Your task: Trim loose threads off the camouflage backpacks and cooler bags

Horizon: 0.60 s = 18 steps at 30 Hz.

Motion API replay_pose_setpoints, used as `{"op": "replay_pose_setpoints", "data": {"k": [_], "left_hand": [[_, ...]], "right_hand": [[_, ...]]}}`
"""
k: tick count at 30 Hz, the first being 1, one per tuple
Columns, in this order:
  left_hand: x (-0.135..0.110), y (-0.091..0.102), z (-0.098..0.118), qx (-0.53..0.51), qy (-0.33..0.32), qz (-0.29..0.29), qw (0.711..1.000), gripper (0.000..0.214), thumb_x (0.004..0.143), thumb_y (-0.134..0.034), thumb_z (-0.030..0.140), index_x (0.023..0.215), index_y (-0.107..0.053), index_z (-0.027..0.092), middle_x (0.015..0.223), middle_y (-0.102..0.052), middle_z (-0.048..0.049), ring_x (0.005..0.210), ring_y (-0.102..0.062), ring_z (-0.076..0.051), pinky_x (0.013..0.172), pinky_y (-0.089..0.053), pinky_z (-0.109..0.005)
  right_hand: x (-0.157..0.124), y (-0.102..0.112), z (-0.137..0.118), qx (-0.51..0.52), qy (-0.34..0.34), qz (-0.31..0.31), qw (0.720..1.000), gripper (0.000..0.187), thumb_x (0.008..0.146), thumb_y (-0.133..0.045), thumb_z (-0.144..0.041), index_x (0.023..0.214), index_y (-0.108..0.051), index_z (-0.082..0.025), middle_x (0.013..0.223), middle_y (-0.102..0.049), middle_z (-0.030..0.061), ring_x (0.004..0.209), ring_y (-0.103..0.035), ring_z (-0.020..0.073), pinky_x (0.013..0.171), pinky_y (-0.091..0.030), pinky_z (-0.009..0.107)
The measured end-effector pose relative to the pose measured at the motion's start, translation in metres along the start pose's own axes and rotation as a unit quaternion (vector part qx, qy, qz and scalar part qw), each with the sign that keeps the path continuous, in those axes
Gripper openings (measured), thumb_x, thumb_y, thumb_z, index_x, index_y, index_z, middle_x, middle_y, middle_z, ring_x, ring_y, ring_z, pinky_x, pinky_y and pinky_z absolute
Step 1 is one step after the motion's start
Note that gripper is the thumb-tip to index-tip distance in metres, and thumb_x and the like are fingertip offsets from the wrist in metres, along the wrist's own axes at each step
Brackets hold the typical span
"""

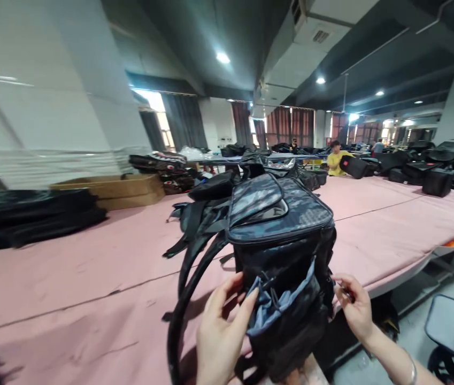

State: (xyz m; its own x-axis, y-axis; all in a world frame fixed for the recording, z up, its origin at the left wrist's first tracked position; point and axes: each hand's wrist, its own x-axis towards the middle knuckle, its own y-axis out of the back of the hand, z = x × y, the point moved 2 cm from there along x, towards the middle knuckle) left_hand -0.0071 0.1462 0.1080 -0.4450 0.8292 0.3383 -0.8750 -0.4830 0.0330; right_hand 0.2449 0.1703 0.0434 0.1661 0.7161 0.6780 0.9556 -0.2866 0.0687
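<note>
A dark backpack (285, 251) with a grey-blue camouflage top stands on the pink-covered table in front of me. Its side pocket (286, 299) gapes, showing a light blue lining and a drawcord. At the pocket's left edge is my left hand (224, 323), thumb against the lining and fingers curled at the bag's side. My right hand (355, 307) is beside the bag's right edge, fingers pinched together around something small and dark that I cannot make out. Black shoulder straps (189, 289) hang from the bag's left side.
A cardboard box (130, 190) and stacked black bags (30, 216) lie at the left of the table (122, 256). More bags (437, 182) are piled at the far right, where a person in yellow (335, 159) works. A grey-panelled bag (451, 323) sits low at the right.
</note>
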Motion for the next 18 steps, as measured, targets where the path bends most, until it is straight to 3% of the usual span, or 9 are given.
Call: {"op": "replay_pose_setpoints", "data": {"k": [3,4,6,7,9,11,15,18], "left_hand": [[-0.004,0.002,-0.001,0.004,0.01,0.002,1.0,0.056,0.057,-0.069,0.048,0.103,-0.06,0.019,0.111,-0.061,-0.0078,0.102,-0.057,-0.026,0.096,-0.043,-0.044],[-0.004,0.003,-0.001,0.004,0.013,0.002,1.0,0.056,0.057,-0.069,0.049,0.103,-0.06,0.019,0.111,-0.061,-0.0073,0.102,-0.057,-0.026,0.096,-0.043,-0.044],[-0.004,0.005,-0.002,0.01,0.014,0.006,1.0,0.053,0.058,-0.069,0.049,0.102,-0.06,0.02,0.109,-0.062,-0.0063,0.102,-0.057,-0.026,0.095,-0.044,-0.044],[-0.004,0.006,-0.002,0.013,0.011,0.011,1.0,0.052,0.058,-0.068,0.049,0.101,-0.061,0.02,0.108,-0.062,-0.0062,0.101,-0.058,-0.026,0.095,-0.044,-0.044],[-0.005,0.006,-0.001,0.022,-0.004,0.021,1.0,0.05,0.06,-0.068,0.048,0.1,-0.061,0.019,0.105,-0.063,-0.0063,0.099,-0.058,-0.026,0.094,-0.044,-0.044],[-0.005,0.004,-0.001,0.028,-0.027,0.023,0.999,0.049,0.061,-0.068,0.048,0.099,-0.062,0.019,0.104,-0.064,-0.0064,0.097,-0.059,-0.025,0.094,-0.044,-0.043],[-0.005,0.006,-0.019,-0.027,-0.032,-0.029,0.999,0.048,0.07,-0.059,0.052,0.103,-0.061,0.018,0.111,-0.061,-0.0072,0.105,-0.056,-0.024,0.096,-0.043,-0.039],[-0.011,0.016,-0.064,-0.069,0.047,-0.03,0.996,0.048,0.073,-0.055,0.054,0.102,-0.06,0.016,0.109,-0.061,-0.008,0.101,-0.058,-0.023,0.091,-0.045,-0.036]], "right_hand": [[0.031,-0.009,-0.039,-0.048,0.135,-0.137,0.98,0.036,0.084,-0.044,-0.02,0.117,-0.054,-0.021,0.078,-0.063,0.0027,0.062,-0.055,0.0121,0.059,-0.046,0.023],[0.038,-0.013,-0.048,-0.071,0.16,-0.173,0.969,0.037,0.083,-0.042,-0.018,0.118,-0.054,-0.021,0.078,-0.062,0.0031,0.063,-0.054,0.0125,0.061,-0.046,0.024],[0.046,-0.018,-0.056,-0.105,0.179,-0.197,0.958,0.026,0.083,-0.041,-0.02,0.1,-0.06,-0.019,0.072,-0.059,0.0029,0.061,-0.052,0.0129,0.058,-0.043,0.025],[0.047,-0.019,-0.056,-0.106,0.174,-0.187,0.961,0.021,0.083,-0.04,-0.022,0.085,-0.061,-0.019,0.065,-0.056,0.0019,0.058,-0.049,0.0124,0.056,-0.041,0.025],[0.042,-0.017,-0.048,-0.073,0.147,-0.152,0.975,0.03,0.086,-0.037,-0.029,0.062,-0.051,-0.019,0.054,-0.045,-0.0009,0.05,-0.041,0.0105,0.049,-0.035,0.024],[0.033,-0.015,-0.036,-0.018,0.108,-0.123,0.986,0.039,0.088,-0.036,-0.037,0.055,-0.044,-0.019,0.052,-0.038,-0.0022,0.048,-0.036,0.0094,0.048,-0.032,0.023],[0.013,-0.006,-0.009,0.091,-0.051,-0.011,0.995,0.035,0.087,-0.042,-0.045,0.072,-0.056,-0.017,0.056,-0.039,-0.0032,0.048,-0.035,0.0081,0.044,-0.03,0.021],[0.0,0.003,0.013,0.16,-0.161,0.101,0.969,0.037,0.084,-0.045,-0.05,0.098,-0.057,-0.018,0.059,-0.044,-0.0045,0.04,-0.029,0.0049,0.038,-0.024,0.018]]}}
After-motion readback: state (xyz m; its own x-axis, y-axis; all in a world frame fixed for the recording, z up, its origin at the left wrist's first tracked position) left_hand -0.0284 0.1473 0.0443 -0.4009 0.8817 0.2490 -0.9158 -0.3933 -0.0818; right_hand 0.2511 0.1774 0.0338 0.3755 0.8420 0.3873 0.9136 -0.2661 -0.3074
